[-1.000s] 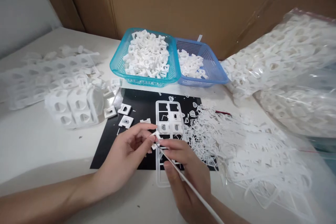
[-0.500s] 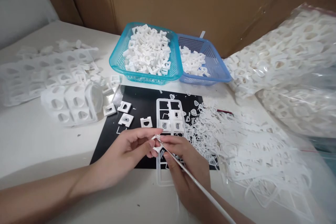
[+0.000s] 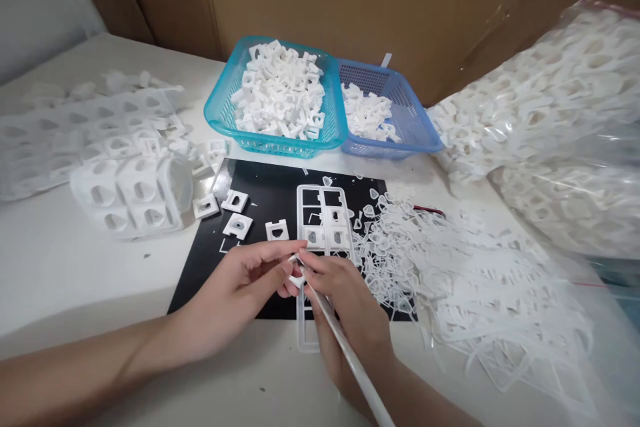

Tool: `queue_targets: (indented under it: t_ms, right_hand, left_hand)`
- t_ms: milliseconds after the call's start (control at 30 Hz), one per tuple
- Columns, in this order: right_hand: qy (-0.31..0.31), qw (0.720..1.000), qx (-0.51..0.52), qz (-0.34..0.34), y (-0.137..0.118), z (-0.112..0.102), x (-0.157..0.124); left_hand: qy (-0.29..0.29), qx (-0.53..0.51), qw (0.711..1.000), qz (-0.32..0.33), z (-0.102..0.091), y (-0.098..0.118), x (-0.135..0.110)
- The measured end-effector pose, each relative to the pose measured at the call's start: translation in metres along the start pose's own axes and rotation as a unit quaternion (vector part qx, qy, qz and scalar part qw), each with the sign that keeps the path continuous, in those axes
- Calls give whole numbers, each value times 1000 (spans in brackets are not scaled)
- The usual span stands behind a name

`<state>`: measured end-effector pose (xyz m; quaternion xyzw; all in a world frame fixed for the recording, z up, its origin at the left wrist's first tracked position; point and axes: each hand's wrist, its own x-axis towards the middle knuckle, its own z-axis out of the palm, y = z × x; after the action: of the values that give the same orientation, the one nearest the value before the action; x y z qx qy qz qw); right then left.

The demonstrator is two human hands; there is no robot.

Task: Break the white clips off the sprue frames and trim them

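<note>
Between thumb and fingers, my left hand [image 3: 235, 290] pinches a small white plastic piece [image 3: 297, 281], partly covered by the fingers. My right hand [image 3: 347, 320] is closed round a long, thin, pale stick-like tool [image 3: 353, 359]. Its tip meets the piece's upper edge; the exact kind of tool cannot be made out. Under both hands lies a white rectangular frame [image 3: 309, 349] with several square pieces still in its upper cells. To the left, several loose square pieces with holes, one of them a notched piece [image 3: 238, 225], rest on a black mat [image 3: 260, 180].
Behind the mat stand a teal basket [image 3: 280, 145] heaped with white pieces and a blue basket [image 3: 415, 123] holding fewer. White scraps [image 3: 390, 240] spread rightward. Full clear bags [image 3: 540, 93] lean at the right. Stacked white sheets [image 3: 125, 197] lie left, and cardboard [image 3: 350, 0] rises behind.
The tool's rear end has swung left and toward me, while its tip stays at the piece. My right hand has turned slightly; my left hand keeps its pinch.
</note>
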<state>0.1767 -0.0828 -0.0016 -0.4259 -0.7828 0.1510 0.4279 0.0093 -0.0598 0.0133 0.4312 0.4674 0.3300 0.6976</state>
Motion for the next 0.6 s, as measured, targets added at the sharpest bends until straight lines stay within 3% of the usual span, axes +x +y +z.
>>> queue_targets:
  t_ms: [167, 333, 600]
  right_hand:
    - [-35, 995, -66, -68, 2, 1, 0]
    - [-20, 984, -113, -134, 0, -2, 6]
    - [-20, 978, -153, -139, -3, -3, 7]
  left_hand:
    - [3, 11, 1000, 15, 0, -1, 0]
    - [23, 16, 1000, 0, 2, -1, 0]
    - [59, 37, 997, 21, 7, 2, -1]
